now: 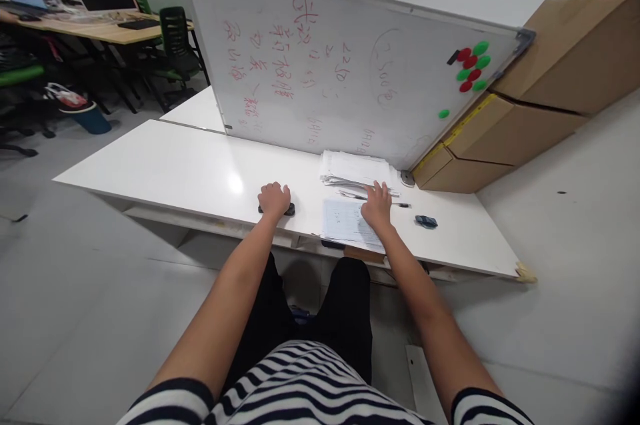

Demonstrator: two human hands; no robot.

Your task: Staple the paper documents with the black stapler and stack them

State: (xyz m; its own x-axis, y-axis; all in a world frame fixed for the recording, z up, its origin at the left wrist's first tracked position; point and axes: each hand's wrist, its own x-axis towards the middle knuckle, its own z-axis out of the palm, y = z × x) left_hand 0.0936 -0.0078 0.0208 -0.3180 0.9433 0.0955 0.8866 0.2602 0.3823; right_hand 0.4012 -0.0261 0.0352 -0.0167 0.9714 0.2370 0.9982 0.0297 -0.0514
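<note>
My left hand (274,199) is closed over a small black object (290,209) lying on the white table. Only the two ends of that object show, so its kind is hidden. My right hand (377,208) rests with fingers apart on the right part of some written sheets of paper (343,221) at the table's front edge. Just behind the sheets lies a pen (353,195), partly covered by the fingers. A thick stack of papers (357,165) sits beyond it, against the whiteboard.
A whiteboard (300,65) with red writing and round magnets stands along the white table (165,165). Brown cardboard boxes (570,58) are piled at the right. A dark blue small item (426,221) lies right of my right hand. An open shelf (240,231) runs under the tabletop.
</note>
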